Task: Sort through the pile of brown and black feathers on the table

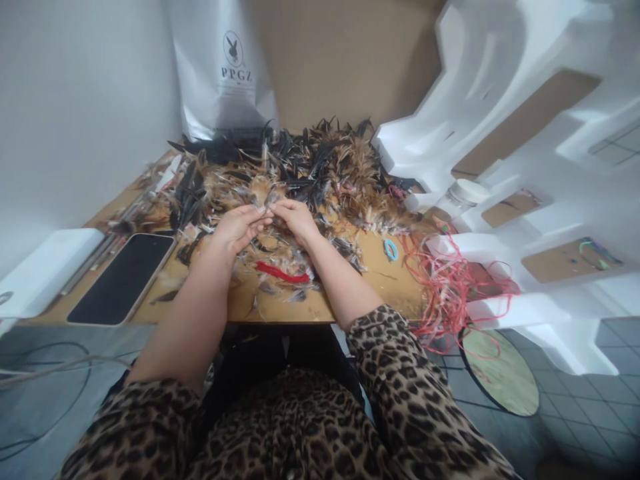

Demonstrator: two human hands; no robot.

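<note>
My left hand [241, 225] and my right hand [296, 219] meet over a low wooden board [370, 297], fingertips pinched together on a small bunch of feathers [266, 202]. A big heap of black, brown and tan feathers [310, 167] covers the far half of the board just beyond both hands. Under my wrists lies a red strip [281, 273] among loose feathers. Both forearms are bare and my sleeves are leopard print.
A black phone [123, 277] lies at the board's left, a white flat box [43, 270] beside it. A silver bag [223, 67] stands behind. White foam packing [525, 133] fills the right, with tangled red cord [450, 287], a blue ring [391, 249] and a round disc [500, 370] on the floor.
</note>
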